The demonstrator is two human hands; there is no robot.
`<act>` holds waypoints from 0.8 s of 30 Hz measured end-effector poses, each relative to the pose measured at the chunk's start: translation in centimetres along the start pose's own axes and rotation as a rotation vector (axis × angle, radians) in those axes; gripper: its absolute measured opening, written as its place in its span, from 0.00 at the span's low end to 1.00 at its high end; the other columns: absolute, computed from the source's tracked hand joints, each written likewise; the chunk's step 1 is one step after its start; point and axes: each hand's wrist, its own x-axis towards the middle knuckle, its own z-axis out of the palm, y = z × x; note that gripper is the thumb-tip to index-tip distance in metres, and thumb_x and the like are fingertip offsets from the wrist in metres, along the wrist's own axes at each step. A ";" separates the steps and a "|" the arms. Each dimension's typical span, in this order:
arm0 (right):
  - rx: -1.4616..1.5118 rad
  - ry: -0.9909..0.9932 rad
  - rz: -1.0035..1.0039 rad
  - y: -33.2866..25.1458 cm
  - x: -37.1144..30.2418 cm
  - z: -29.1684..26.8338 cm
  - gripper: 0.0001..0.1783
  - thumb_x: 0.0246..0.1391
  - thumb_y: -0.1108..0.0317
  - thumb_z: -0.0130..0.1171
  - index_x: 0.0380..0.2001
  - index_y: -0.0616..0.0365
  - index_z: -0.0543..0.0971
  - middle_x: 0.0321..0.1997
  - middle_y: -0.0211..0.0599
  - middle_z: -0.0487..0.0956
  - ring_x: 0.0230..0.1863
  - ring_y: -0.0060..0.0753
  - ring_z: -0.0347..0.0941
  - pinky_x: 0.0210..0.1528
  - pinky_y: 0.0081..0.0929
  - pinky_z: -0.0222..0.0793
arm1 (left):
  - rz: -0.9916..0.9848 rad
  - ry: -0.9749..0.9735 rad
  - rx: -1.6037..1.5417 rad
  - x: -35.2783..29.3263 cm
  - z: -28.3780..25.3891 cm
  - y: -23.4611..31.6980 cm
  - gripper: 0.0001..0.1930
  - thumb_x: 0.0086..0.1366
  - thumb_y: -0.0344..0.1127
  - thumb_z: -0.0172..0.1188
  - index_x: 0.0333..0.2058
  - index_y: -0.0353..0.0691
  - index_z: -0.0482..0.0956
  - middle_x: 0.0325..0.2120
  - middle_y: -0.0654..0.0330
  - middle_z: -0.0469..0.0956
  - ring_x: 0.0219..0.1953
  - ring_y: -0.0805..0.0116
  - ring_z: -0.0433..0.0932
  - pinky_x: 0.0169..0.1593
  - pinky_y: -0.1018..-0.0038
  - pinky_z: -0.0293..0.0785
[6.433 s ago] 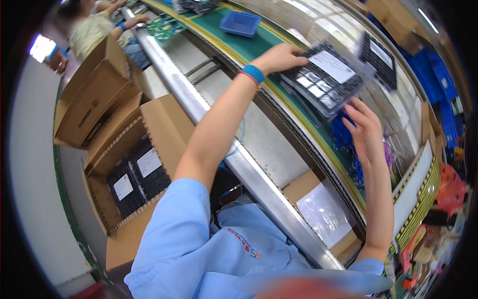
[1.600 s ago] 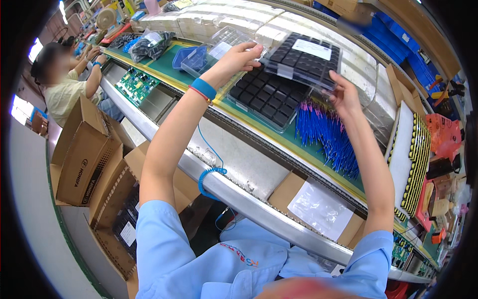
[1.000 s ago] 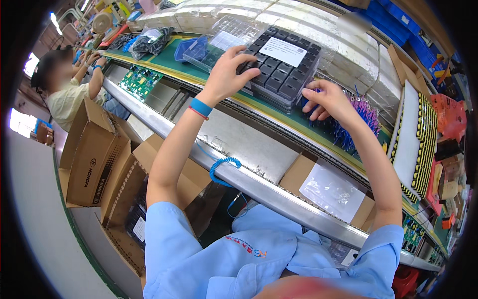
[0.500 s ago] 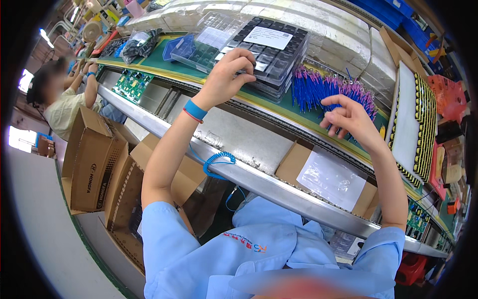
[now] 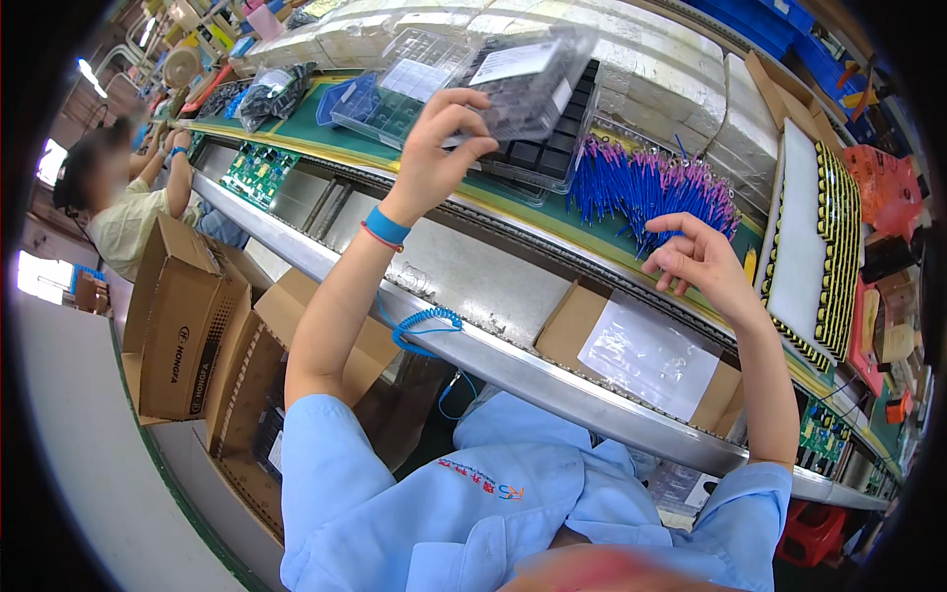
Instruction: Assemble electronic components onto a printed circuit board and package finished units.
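My left hand (image 5: 441, 158) grips the near left edge of a clear plastic tray cover (image 5: 515, 91) with a white label, its fingers closed. The cover is tilted and blurred by motion above a stack of clear trays. In the top tray (image 5: 564, 148), rows of black block-shaped parts show beside and below the cover. My right hand (image 5: 698, 259) hovers at the near side of a pile of blue wires with pink ends (image 5: 631, 187). Its fingers are apart and bent, with nothing visible in them.
Clear plastic trays (image 5: 404, 84) lie left of the stack. White foam blocks (image 5: 651, 94) line the back. A white board edged with yellow-black parts (image 5: 797, 232) stands right. A metal rail (image 5: 552, 380) runs in front, with cardboard boxes (image 5: 182, 316) and a co-worker (image 5: 128, 207) at left.
My left hand has lifted and tilted the cover off the stack, baring black parts beneath. The hand has shifted slightly left. My right hand is slightly lower, still with fingers apart.
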 end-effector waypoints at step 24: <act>0.003 -0.050 0.052 0.5 -0.1 0.0 0.18 0.56 0.67 0.56 0.50 0.56 0.70 0.33 0.34 0.81 0.29 0.18 0.72 0.29 0.16 0.67 | -0.559 0.731 -0.464 -2.6 -8.6 -8.3 0.15 0.63 0.32 0.59 0.43 0.30 0.68 0.43 0.52 0.73 0.45 0.67 0.73 0.50 0.71 0.73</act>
